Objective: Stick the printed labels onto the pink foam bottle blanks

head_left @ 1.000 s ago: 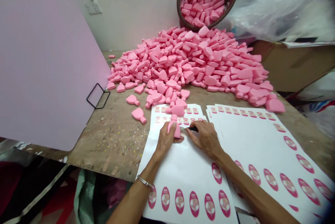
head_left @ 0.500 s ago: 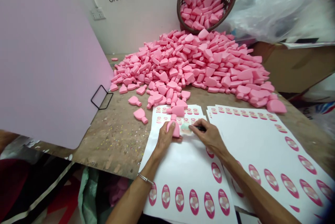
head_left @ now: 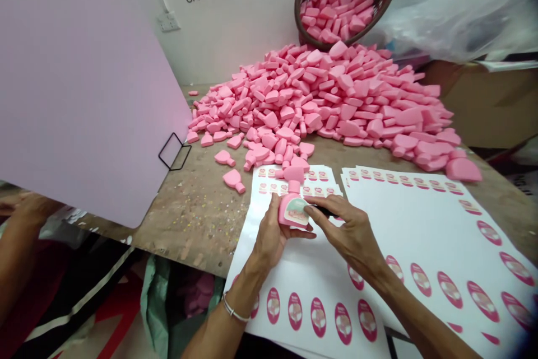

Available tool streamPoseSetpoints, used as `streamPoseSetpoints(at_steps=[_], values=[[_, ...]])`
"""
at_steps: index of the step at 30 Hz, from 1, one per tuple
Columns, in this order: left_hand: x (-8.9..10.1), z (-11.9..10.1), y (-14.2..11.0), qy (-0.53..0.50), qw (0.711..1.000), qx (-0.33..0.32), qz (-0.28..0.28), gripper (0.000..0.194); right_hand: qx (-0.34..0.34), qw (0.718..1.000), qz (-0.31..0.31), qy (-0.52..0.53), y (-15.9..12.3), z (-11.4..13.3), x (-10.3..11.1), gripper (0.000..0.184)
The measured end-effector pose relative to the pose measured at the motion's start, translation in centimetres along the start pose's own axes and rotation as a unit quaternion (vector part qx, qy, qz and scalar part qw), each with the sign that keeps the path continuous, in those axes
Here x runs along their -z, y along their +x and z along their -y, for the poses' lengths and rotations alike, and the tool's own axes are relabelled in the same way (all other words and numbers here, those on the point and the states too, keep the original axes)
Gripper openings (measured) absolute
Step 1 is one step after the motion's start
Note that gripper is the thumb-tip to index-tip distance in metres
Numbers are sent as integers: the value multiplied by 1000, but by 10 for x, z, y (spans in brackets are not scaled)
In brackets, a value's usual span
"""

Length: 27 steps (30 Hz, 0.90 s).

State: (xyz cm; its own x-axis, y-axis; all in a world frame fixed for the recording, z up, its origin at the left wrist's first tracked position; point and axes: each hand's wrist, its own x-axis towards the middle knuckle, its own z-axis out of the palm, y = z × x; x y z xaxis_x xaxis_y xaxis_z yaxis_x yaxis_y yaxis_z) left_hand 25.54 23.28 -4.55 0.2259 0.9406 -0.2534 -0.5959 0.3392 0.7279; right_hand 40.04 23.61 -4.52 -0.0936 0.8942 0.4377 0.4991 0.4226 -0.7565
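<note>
My left hand (head_left: 268, 236) is wrapped round a small pink bottle (head_left: 282, 214) and keeps it upright above a sheet of stickers (head_left: 302, 266). A green and cream label (head_left: 296, 208) lies against the bottle's front face. With thumb and forefinger, my right hand (head_left: 352, 229) pinches the label's right edge. A dark, thin tool (head_left: 324, 211) is tucked in the same hand; its kind is mostly hidden. Just beyond the held bottle, another pink bottle (head_left: 295, 170) rests on the top of the sheet.
A big heap of pink bottles (head_left: 315, 90) covers the table's back, below a tipped brown basket (head_left: 299, 17). A second sticker sheet (head_left: 390, 213) lies to the right. At left stand a pale pink board (head_left: 92, 96) and another person's arm (head_left: 21, 236).
The label has moved left from beside the bottle onto its front, carried by my right hand. My left hand has turned the bottle slightly. Another person's arm shows more at the left.
</note>
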Motion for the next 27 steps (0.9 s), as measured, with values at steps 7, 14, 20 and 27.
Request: streamPoseSetpoints(at_steps=[7,14,20,27], values=[[2,-1,-1,8,1000,-10,7,56,19,1000,-1,-18,1,5,-1,17],[3,-3,-2,16,1000,-13,11,58,26,998,0,-52,1,4,-2,18],[4,-7,-6,52,997,-31,51,36,60,995,-11,-78,1,7,-3,16],[5,-10,-13,87,992,-29,89,27,105,959,-34,-259,9,3,12,26]])
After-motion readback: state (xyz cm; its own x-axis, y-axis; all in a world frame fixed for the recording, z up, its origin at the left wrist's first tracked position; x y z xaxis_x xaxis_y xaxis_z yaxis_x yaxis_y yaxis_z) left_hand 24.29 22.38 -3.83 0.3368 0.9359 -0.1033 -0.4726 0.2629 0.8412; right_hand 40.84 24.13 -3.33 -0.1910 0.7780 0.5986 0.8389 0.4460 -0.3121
